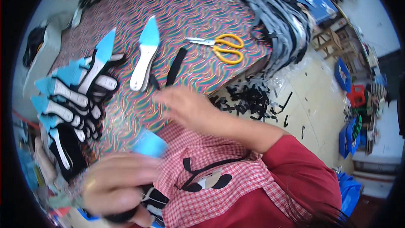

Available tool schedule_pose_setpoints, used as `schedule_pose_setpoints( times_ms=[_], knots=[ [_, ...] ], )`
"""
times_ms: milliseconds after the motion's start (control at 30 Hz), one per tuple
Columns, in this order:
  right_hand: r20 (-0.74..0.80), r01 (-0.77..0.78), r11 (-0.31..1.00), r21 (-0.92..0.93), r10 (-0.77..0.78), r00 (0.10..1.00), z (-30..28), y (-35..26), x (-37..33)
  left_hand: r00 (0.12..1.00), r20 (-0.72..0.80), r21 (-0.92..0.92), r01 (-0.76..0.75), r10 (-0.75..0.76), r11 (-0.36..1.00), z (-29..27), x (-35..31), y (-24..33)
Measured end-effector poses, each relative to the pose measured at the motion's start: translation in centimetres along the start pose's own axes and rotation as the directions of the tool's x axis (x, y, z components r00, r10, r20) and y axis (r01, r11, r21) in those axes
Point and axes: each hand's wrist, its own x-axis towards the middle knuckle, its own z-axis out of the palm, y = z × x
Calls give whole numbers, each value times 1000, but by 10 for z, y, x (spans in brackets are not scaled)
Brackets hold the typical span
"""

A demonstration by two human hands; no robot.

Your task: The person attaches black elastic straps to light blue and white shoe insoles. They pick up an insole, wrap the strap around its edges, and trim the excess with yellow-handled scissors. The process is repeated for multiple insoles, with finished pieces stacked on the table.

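Note:
My left hand (120, 181), blurred by motion, is at the lower left, its fingers curled round a piece with a light blue end (149, 143). The rest of that piece is hidden by the hand. Over the table's near edge is my right hand (183, 105), its fingertips blurred beside a short black strip (154, 82). A longer black strip (176, 66) lies just beyond it. Flat, trowel-shaped pieces with white handles and blue pointed ends (145, 55) lie stacked ahead. Scissors with yellow handles (228, 47) rest to their right, blades apart.
At the left, several similar blue-tipped pieces (69, 93) lie in a row with black bands. Grey and black strips (282, 29) hang over the table's right edge. Black scraps (249, 101) litter the floor. A red stool (357, 96) and blue baskets (348, 137) stand farther right.

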Motion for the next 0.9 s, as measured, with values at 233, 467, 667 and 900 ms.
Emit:
schedule_pose_setpoints(
  times_ms=[233, 467, 667, 900],
  knots=[
    [147, -114, 982, -153, 137, 980, -43, 62, 7, 806, -183, 966, 254, -562, 48, -156, -17, -84],
    [463, -464, 879, 111, 367, 807, -171, 61, -53, 902, -279, 896, 368, -331, 249, -119, -20, -90],
    [-182, -531, 847, 21, 526, 831, -214, 101, -57, 891, 7, 842, 240, -455, 483, 29, 37, -157],
    [-467, -573, 816, 77, 537, 703, -275, 164, -55, 650, 181, 655, 481, -739, 583, 42, 47, -158]
  ],
)
